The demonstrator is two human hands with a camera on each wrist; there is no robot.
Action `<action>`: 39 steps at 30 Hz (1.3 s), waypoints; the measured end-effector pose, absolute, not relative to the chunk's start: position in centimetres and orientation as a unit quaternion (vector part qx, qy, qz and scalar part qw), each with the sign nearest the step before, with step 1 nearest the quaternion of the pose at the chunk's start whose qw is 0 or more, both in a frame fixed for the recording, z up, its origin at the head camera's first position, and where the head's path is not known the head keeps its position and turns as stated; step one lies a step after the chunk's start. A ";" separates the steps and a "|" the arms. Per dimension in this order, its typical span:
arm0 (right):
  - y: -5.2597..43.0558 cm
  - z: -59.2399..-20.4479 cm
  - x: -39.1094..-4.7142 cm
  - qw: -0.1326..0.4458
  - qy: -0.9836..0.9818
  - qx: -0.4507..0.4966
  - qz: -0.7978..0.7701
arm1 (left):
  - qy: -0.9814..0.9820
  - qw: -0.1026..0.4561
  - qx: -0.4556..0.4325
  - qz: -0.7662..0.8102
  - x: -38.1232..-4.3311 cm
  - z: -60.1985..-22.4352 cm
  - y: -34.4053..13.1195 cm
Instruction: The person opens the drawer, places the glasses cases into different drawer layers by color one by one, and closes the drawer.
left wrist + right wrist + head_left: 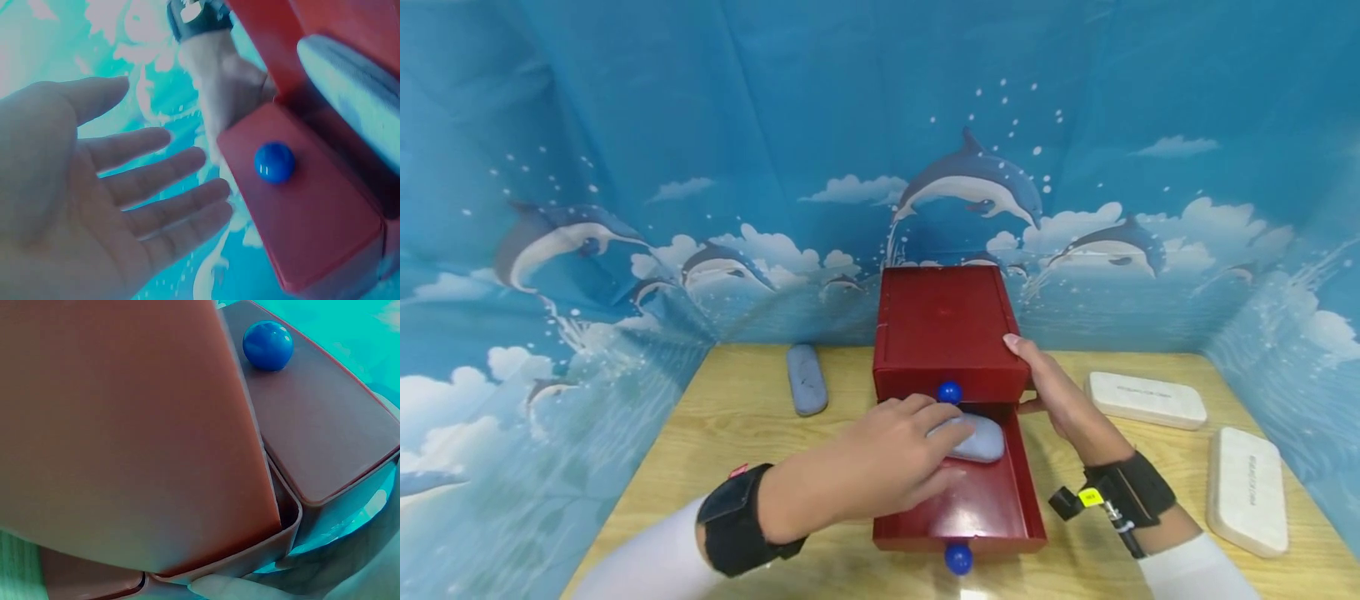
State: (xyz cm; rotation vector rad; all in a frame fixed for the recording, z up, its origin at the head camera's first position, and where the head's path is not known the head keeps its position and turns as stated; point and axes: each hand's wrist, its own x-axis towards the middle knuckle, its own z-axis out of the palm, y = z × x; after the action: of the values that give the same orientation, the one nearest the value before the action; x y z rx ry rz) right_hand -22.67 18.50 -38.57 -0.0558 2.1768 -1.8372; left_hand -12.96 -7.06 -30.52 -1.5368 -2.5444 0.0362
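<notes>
A red two-drawer box [946, 321] has its lower drawer [977, 508] pulled out. A grey-blue oblong case [987, 440], resembling a glasses case, lies toward the back of that drawer. My left hand [902, 458] is over the drawer, its fingers overlapping the case in the head view. The left wrist view shows its fingers spread, with nothing in the palm. My right hand [1060, 396] holds the box's right side, thumb on the top edge and a fingertip showing lower at the side. Blue round knobs [950, 392] mark both drawer fronts.
A second grey-blue case [807, 380] rests on the wooden table [737, 450] at the back left. Two whitish oblong cases [1146, 400] with printed lettering lie to the right. A blue dolphin-print sheet [805, 125] hangs behind and at the sides.
</notes>
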 end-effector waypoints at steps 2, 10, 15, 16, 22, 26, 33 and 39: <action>18.5 -38.6 -22.7 0.145 0.756 -0.020 -0.638 | -0.853 0.101 -0.512 -0.012 -12.9 -30.1 -7.9; 18.4 -38.8 -22.7 0.141 0.752 -0.020 -0.644 | -0.870 0.164 -0.461 -0.065 -13.2 -29.5 -10.9; 18.5 -38.7 -22.7 0.141 0.755 -0.021 -0.640 | -0.873 0.223 -0.428 -0.076 -14.4 -29.4 -12.6; 18.5 -38.7 -22.7 0.141 0.755 -0.022 -0.640 | -0.872 0.233 -0.423 -0.078 -14.8 -29.4 -12.9; 18.5 -38.5 -22.7 0.143 0.752 -0.023 -0.643 | -0.886 0.259 -0.379 -0.067 -16.7 -30.0 -14.9; 18.4 -38.5 -22.7 0.143 0.754 -0.021 -0.641 | -0.902 0.254 -0.345 -0.049 -18.1 -30.6 -16.0; 18.4 -38.6 -22.7 0.141 0.755 -0.022 -0.640 | -0.928 0.234 -0.287 -0.036 -20.8 -32.6 -17.9; 18.4 -38.6 -22.6 0.141 0.754 -0.023 -0.641 | -0.946 0.210 -0.246 -0.029 -22.6 -34.7 -19.3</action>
State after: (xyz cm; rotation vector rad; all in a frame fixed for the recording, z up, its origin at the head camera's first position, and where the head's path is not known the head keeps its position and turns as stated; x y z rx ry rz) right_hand -22.59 18.44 -38.60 -0.0665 2.1779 -1.8519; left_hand -22.59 -19.35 -34.68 -0.6835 -2.6289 -0.0810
